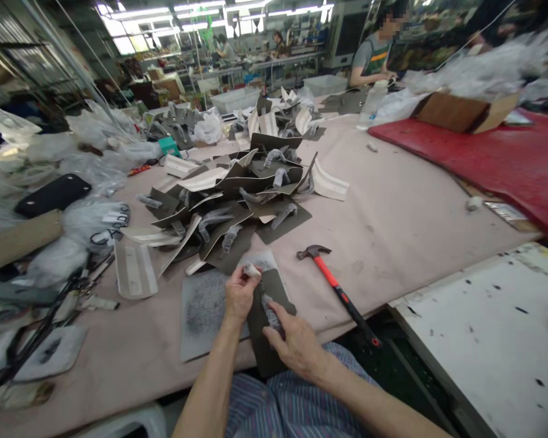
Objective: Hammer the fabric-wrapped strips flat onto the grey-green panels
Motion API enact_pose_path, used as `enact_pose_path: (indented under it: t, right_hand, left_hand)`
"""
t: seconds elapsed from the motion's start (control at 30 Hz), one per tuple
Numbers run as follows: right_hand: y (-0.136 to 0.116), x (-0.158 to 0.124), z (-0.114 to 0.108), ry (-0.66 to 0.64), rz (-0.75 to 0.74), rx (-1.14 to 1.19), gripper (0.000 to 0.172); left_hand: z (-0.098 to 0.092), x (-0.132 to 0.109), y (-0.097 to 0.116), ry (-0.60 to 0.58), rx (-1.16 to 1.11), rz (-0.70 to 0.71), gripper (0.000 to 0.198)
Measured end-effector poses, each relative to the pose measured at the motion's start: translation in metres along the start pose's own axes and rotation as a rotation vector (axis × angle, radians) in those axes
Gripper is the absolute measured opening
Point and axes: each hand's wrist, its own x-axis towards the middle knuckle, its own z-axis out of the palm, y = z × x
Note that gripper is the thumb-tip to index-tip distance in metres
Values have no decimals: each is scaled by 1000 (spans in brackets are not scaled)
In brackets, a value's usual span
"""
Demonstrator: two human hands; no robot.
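A dark olive flat piece (265,340) lies at the near table edge, on a scuffed grey work pad (205,313). My left hand (240,293) is closed in a pinch on a small whitish lump (252,269) at the piece's upper end. My right hand (295,344) rests on the piece, fingers curled, pressing a grey strap (271,310) sewn on it. A big pile of similar olive pieces (231,198) with grey straps sits just beyond my hands.
A red-handled hammer (335,286) lies right of my hands. Plastic bags and tools crowd the left side (64,243). A red mat (493,158) with a cardboard box (466,111) lies far right, a white spotted board (493,328) near right. A person in a vest (372,55) works at the far end.
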Motion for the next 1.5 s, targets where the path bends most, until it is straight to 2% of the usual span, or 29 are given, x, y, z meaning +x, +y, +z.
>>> enact_pose_path:
  t: [0.1,0.17,0.27,0.33,0.4,0.47,0.53,0.63,0.7,0.77,0.9,0.97,1.03,1.07,1.17,1.2,1.27,1.33,1.37,1.43,1.5]
  right_hand:
    - [7,2,-11,-1,-19,102,53]
    - [19,5,-26,92,3,114,49]
    - [48,10,-57,343,41,-76,42]
    - [71,11,-79,437,84,-303,40]
    - [92,9,-94,420,159,-513,39]
    - [109,7,-102,338,239,-638,37]
    - [118,6,-102,261,281,-686,33]
    - [121,10,-98,212,329,-701,23]
    - [116,16,-100,197,386,-631,17]
    - [107,24,-106,142,464,-405,10]
    - [78,35,-116,-33,588,519,7]
    - [58,36,-114,-53,602,736,10]
    - [38,34,-109,1,540,680,18]
    - [29,32,-106,48,457,599,23]
    - [9,27,-101,191,85,152,30]
    - [5,26,-101,191,-22,-10,29]
    - [-2,26,-108,105,-156,-261,25]
    - [-13,27,-122,-13,-221,-394,23]
    - [-21,28,-130,-22,-247,-420,22]
    - [-38,28,-145,97,-292,-386,24]
    - [-51,26,-150,355,-311,-279,26]
  left_hand:
    - [2,1,-9,15,-35,-23,41]
    - [-1,0,-14,39,-69,-29,44]
    - [-5,0,-14,22,-79,-45,46]
    - [-5,0,-12,-11,-67,-54,44]
    - [-5,0,-10,-39,-61,-51,40]
    - [-5,1,-8,-65,-51,-53,39]
    - [-5,1,-7,-79,-46,-60,39]
    - [-5,3,-6,-83,-40,-65,40]
    - [-4,3,-5,-82,-24,-61,40]
    - [-2,2,-5,-76,4,-42,36]
    - [0,-2,-9,-58,122,29,22]
    - [0,-4,-11,-61,202,71,18]
    - [-1,-7,-13,-66,275,111,17]
    - [-1,-8,-13,-69,304,130,17]
    - [-2,-10,-14,-89,360,181,18]
    - [-2,-11,-14,-93,375,192,18]
    - [-2,-13,-14,-96,415,198,15]
    - [-2,-14,-13,-95,436,195,13]
    - [-2,-14,-13,-97,430,196,14]
    - [-2,-15,-12,-105,397,204,17]
    - [-2,-15,-11,-111,382,215,18]
